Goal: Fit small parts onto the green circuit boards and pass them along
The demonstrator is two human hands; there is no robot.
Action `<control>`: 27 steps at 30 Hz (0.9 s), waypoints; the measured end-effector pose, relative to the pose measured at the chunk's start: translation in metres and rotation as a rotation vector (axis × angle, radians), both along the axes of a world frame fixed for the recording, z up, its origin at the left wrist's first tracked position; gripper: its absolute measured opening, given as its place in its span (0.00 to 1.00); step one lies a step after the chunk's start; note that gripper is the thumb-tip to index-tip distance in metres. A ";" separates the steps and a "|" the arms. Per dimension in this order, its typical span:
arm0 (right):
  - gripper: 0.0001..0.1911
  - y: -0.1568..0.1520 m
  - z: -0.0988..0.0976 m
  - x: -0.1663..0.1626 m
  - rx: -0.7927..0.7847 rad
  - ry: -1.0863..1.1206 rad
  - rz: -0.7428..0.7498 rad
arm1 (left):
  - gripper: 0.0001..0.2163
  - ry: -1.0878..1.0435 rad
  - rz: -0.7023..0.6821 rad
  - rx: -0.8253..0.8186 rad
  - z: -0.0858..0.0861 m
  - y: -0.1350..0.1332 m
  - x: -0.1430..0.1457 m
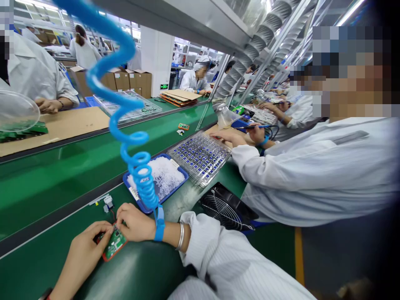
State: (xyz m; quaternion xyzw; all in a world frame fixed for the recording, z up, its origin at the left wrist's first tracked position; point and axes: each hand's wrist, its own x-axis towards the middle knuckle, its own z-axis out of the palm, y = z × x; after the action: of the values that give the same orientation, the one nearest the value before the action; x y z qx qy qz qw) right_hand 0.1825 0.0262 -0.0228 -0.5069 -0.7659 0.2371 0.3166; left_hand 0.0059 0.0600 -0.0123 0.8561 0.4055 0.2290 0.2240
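A green circuit board [116,246] with an orange-red rim is tilted on the green bench, between my two hands. My left hand [86,246] grips its left side, thumb and fingers pinched near the upper end. On the upper right edge, the bent fingers of my right hand [136,223] are closed; exactly what sits between those fingertips is hidden. A short dark wire runs from the board's top to a white connector [108,203] lying just beyond. Around my right wrist is a blue wrist strap [159,223] joined to a coiled blue cord [142,179].
Beyond my right hand lie a blue tray [179,183] of small white parts and a clear blister tray [203,179]. A black fan [226,208] stands by my right forearm. A co-worker [312,166] sits close on the right. A raised ledge [78,160] runs along the back.
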 end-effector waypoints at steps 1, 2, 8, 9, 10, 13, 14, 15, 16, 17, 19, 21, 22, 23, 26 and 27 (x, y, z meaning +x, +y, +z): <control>0.09 0.000 -0.002 0.000 0.000 -0.004 -0.005 | 0.23 0.002 0.000 -0.021 0.002 0.001 0.000; 0.09 0.000 -0.003 -0.001 0.002 -0.006 -0.007 | 0.23 0.004 -0.001 -0.034 0.003 0.001 0.000; 0.07 -0.003 0.014 0.004 0.078 0.060 0.028 | 0.21 -0.029 0.016 0.041 0.000 -0.002 -0.004; 0.06 -0.002 0.021 0.010 0.100 0.076 0.028 | 0.21 -0.038 0.002 0.068 -0.002 -0.004 -0.005; 0.05 0.000 0.028 0.018 0.123 0.085 0.012 | 0.20 -0.041 -0.020 0.094 -0.004 -0.005 -0.006; 0.06 0.011 0.041 0.050 0.190 0.024 -0.178 | 0.19 -0.029 -0.063 0.156 -0.009 -0.007 -0.007; 0.06 0.016 0.041 0.062 0.197 -0.032 -0.274 | 0.20 -0.022 -0.066 0.169 -0.010 -0.007 -0.007; 0.07 0.020 0.040 0.073 0.186 -0.099 -0.366 | 0.20 -0.016 -0.065 0.177 -0.010 -0.007 -0.007; 0.07 0.023 0.037 0.082 0.165 -0.168 -0.439 | 0.20 -0.009 -0.063 0.181 -0.010 -0.007 -0.007; 0.07 0.026 0.034 0.090 0.138 -0.234 -0.492 | 0.20 -0.001 -0.060 0.182 -0.010 -0.007 -0.007; 0.07 0.029 0.027 0.098 0.087 -0.331 -0.529 | 0.20 0.008 -0.053 0.177 -0.009 -0.007 -0.007; 0.08 0.030 0.022 0.101 0.056 -0.375 -0.523 | 0.20 0.010 -0.052 0.167 -0.007 -0.008 -0.006; 0.08 0.030 0.021 0.101 0.049 -0.384 -0.514 | 0.19 0.009 -0.052 0.163 -0.007 -0.008 -0.006; 0.08 0.030 0.020 0.101 0.047 -0.388 -0.503 | 0.19 0.008 -0.055 0.159 -0.007 -0.008 -0.006; 0.08 0.030 0.020 0.101 0.064 -0.386 -0.483 | 0.18 0.004 -0.067 0.161 -0.008 -0.009 -0.005; 0.08 0.030 0.020 0.101 0.073 -0.384 -0.483 | 0.18 0.003 -0.070 0.162 -0.009 -0.009 -0.005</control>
State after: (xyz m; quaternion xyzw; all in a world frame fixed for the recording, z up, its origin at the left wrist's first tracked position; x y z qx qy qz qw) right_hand 0.2833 0.0560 -0.0027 -0.6981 -0.6770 0.0273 0.2313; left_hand 0.0005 0.0513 -0.0212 0.8856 0.3557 0.2516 0.1612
